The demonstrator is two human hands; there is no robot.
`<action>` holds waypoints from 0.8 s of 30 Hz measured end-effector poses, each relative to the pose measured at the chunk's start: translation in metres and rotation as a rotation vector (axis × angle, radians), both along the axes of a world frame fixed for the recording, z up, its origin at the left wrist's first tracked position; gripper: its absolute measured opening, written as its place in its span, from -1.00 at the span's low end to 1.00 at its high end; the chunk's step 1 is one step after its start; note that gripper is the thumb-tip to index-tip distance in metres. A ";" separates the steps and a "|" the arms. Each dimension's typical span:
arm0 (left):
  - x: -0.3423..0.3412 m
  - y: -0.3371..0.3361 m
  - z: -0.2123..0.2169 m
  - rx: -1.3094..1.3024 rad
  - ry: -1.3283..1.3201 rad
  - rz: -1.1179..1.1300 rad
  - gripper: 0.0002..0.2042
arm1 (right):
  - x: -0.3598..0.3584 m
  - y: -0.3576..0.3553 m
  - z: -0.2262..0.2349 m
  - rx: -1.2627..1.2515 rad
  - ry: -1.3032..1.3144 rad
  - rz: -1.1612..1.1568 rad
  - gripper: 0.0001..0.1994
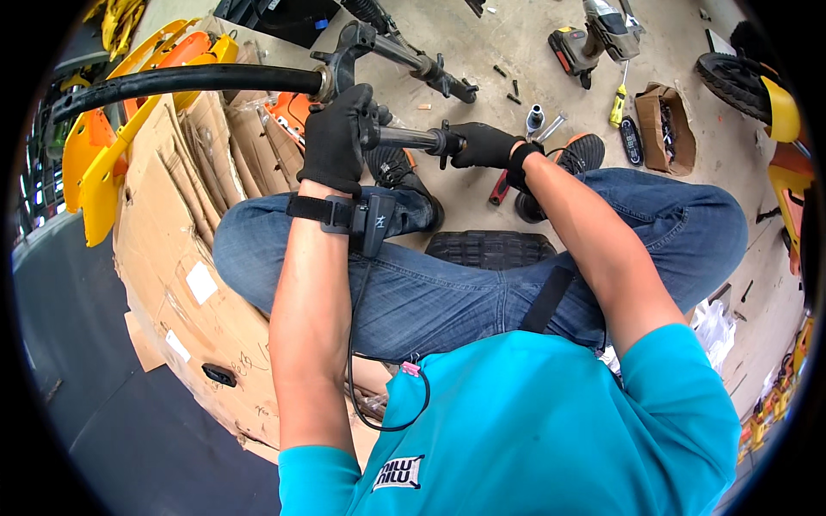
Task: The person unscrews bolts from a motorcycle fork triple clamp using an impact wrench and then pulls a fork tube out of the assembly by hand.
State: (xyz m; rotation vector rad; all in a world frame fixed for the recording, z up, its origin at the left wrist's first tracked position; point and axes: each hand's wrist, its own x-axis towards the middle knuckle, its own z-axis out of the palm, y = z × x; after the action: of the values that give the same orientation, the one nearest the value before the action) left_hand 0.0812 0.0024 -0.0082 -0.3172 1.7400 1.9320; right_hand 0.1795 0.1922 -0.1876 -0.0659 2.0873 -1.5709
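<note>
Seen from a single head-worn fisheye camera, looking steeply down over a turquoise shirt (551, 421) and jeans-clad knees (447, 292) toward the concrete floor (516, 43). Close on both gloved hands, left hand (337, 138) and right hand (483, 144), near frame centre. Straight edges bent at the dark circular rim; flattened cardboard (172, 258) at left.

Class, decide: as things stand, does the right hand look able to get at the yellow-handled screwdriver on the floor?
Probably yes. The right hand grips a black bar, but the floor between it and the screwdriver holds only small sockets, nothing blocking; it would have to let go first.
</note>
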 end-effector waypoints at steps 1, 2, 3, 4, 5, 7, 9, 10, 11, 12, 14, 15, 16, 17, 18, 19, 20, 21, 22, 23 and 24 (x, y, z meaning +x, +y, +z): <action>0.001 0.004 0.002 0.005 0.014 0.015 -0.81 | -0.002 0.003 -0.003 -0.020 -0.029 0.048 -0.66; -0.001 0.004 0.001 -0.002 0.029 -0.015 -0.81 | -0.001 0.002 -0.006 0.006 -0.030 0.053 -0.67; -0.003 0.001 -0.002 -0.008 0.039 -0.041 -0.81 | 0.004 -0.002 -0.007 0.011 0.036 -0.035 -0.68; -0.003 -0.001 -0.004 -0.014 0.050 -0.068 -0.81 | 0.009 -0.009 -0.009 0.018 0.103 -0.124 -0.69; -0.003 -0.002 -0.006 -0.012 0.038 -0.046 -0.81 | 0.015 -0.016 -0.010 0.025 0.168 -0.213 -0.71; -0.003 -0.004 -0.009 -0.004 0.021 0.004 -0.81 | 0.021 -0.033 -0.010 0.270 0.293 -0.342 -0.74; -0.007 -0.021 -0.021 -0.053 0.087 -0.164 -0.74 | 0.026 -0.041 -0.004 0.486 0.303 -0.408 -0.75; -0.008 -0.024 -0.025 -0.048 0.119 -0.192 -0.74 | 0.027 -0.043 -0.002 0.512 0.286 -0.412 -0.77; -0.008 -0.028 -0.028 -0.044 0.150 -0.220 -0.74 | 0.027 -0.042 -0.003 0.469 0.254 -0.364 -0.77; -0.009 -0.028 -0.028 -0.072 0.157 -0.251 -0.75 | 0.023 -0.037 -0.005 0.428 0.228 -0.320 -0.76; -0.011 -0.029 -0.027 -0.129 0.171 -0.315 -0.75 | 0.022 -0.027 -0.009 0.330 0.194 -0.246 -0.72; -0.010 -0.028 -0.026 -0.136 0.242 -0.340 -0.75 | 0.021 -0.021 -0.009 0.275 0.190 -0.213 -0.68; -0.007 -0.026 -0.025 -0.143 0.313 -0.366 -0.75 | 0.019 -0.015 -0.009 0.221 0.186 -0.182 -0.64; -0.008 -0.019 -0.025 -0.096 0.135 -0.250 -0.74 | 0.017 -0.004 -0.008 0.257 0.194 -0.102 -0.60; -0.007 -0.008 -0.017 -0.043 -0.034 -0.104 -0.73 | 0.014 0.006 0.001 0.293 0.196 -0.022 -0.57; -0.011 -0.007 -0.014 -0.046 -0.028 -0.121 -0.73 | 0.011 0.013 0.014 0.325 0.191 0.059 -0.53; -0.012 -0.009 -0.013 -0.050 -0.024 -0.125 -0.73 | 0.009 0.015 0.034 0.364 0.226 0.037 -0.39; -0.010 -0.013 -0.015 -0.055 -0.026 -0.131 -0.72 | -0.011 0.014 0.067 0.415 0.055 0.206 -0.32; -0.006 -0.020 -0.017 -0.052 0.161 -0.242 -0.70 | -0.010 0.005 0.081 0.374 0.167 0.086 -0.30; -0.007 -0.019 -0.022 -0.075 0.266 -0.317 -0.69 | -0.007 -0.003 0.091 0.340 0.280 -0.044 -0.29; -0.008 -0.017 -0.024 -0.101 0.377 -0.393 -0.67 | -0.006 -0.014 0.093 0.426 0.537 -0.135 -0.31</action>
State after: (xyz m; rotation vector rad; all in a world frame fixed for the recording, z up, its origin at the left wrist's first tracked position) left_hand 0.0731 -0.0143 -0.0321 0.3571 1.9582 1.6922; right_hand 0.1730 0.1778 -0.0944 -0.2185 2.8610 -1.2342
